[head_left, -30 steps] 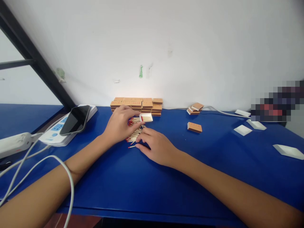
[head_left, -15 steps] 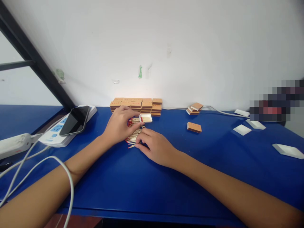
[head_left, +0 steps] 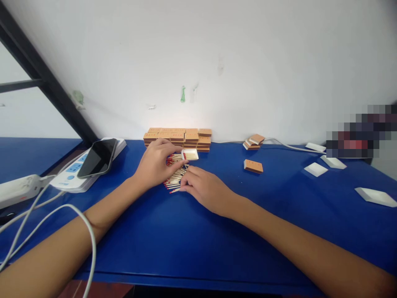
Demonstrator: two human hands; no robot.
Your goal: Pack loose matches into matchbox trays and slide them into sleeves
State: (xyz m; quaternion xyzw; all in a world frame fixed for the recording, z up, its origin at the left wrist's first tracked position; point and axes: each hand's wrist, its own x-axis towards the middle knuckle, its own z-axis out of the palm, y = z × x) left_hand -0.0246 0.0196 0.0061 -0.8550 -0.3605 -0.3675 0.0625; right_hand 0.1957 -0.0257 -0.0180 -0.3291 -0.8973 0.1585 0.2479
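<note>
My left hand (head_left: 158, 162) grips the end of a small white matchbox tray (head_left: 194, 157) between thumb and fingers. Several matches with red heads lie inside that tray. Below it, a loose pile of matches (head_left: 172, 183) is spread on the blue table, partly hidden by both hands. My right hand (head_left: 204, 188) is closed at the pile's right side, its thumb and fingertips pinching a match (head_left: 175, 191) whose red head points left. Just behind the left hand stands a stack of orange matchboxes (head_left: 176, 135).
One matchbox (head_left: 253, 166) lies right of the hands, with a small matchbox pile (head_left: 254, 141) behind it. Empty white trays (head_left: 316, 169) are scattered at far right. A phone (head_left: 98, 157) rests on a power strip (head_left: 74, 169) at left. A white cable (head_left: 92, 236) loops over the left forearm.
My right hand has shifted slightly to the right, and the match at its fingertips has moved right with it. My left hand and the tray stay in place.
</note>
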